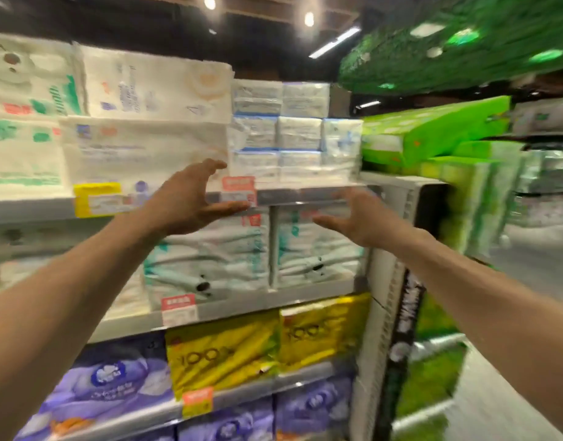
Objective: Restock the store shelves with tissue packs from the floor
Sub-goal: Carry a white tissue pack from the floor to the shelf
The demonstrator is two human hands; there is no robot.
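I see both hands empty, fingers (210,167) spread apart: left hand (188,202), right hand (356,218). The tissue packs (297,133) stack upper centre on the shelf (321,194), rows running left-right, just above the fingers; left hand looks nearer.

A shop: price-tagged shelves (309,198) stacked with tissue packs (293,132).

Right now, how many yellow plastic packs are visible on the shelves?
2. Both sit side by side on the third visible shelf down: left yellow plastic pack, right yellow plastic pack. More may be hidden behind them.
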